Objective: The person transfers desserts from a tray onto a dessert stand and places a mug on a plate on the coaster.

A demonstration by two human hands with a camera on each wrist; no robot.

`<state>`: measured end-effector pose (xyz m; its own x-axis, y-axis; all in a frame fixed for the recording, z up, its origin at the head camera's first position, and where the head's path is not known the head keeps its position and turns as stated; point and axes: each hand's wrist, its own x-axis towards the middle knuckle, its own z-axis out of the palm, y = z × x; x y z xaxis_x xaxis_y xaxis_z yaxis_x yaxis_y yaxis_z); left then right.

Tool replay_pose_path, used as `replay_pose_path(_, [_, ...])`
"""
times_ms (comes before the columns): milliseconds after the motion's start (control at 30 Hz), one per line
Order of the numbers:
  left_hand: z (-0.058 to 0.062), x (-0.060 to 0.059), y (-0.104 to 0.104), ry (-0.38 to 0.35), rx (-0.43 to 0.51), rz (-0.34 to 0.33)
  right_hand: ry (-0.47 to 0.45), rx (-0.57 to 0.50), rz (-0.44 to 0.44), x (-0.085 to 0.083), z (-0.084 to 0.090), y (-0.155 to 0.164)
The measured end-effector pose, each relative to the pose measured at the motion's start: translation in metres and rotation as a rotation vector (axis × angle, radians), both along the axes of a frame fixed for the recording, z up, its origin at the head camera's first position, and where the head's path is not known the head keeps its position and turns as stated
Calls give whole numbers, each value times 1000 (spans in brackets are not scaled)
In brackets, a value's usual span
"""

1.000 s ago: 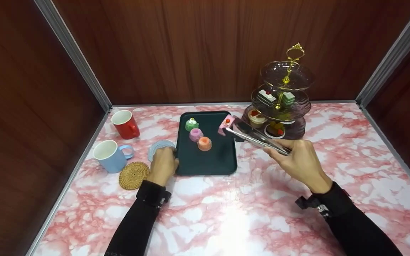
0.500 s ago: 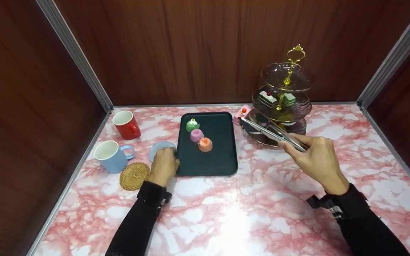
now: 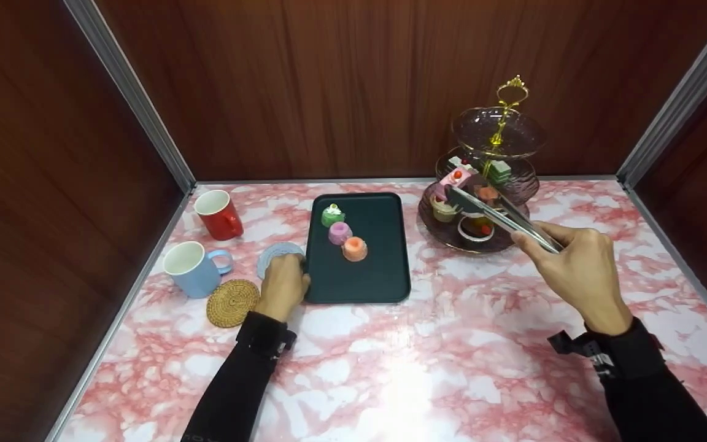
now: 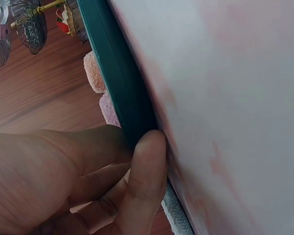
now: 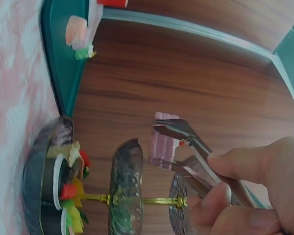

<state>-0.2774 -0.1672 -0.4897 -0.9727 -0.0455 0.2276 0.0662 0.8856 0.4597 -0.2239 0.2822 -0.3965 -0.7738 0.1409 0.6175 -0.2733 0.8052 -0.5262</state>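
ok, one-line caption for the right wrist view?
Right hand grips metal tongs pinching a pink cake slice beside the tiered stand.

Even, moderately bright light falls from above. It leaves a soft white glare patch on the glossy pink marble-patterned tabletop [image 3: 402,380] near the bottom edge of the head view, while the dark brown wood-panelled walls [image 3: 341,86] stay dim. Shadows under the objects are short and faint. The head view is slightly soft, with straight edges bowing outward. In the left wrist view, the near tabletop is washed out and blurred. The right wrist view is sharper, though tilted.
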Motion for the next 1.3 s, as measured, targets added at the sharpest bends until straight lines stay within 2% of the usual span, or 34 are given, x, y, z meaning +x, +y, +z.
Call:
replay_pose_path(333, [-1, -1, 0, 25, -3, -4, -68, -1, -65, 4, 10, 14])
replay_pose_path(800, [-1, -1, 0, 22, 2, 0, -58, 22, -155, 3, 14, 24])
replay_pose_path(1300, [-1, 0, 0, 21, -11, -8, -122, 21, -186, 1, 15, 29])
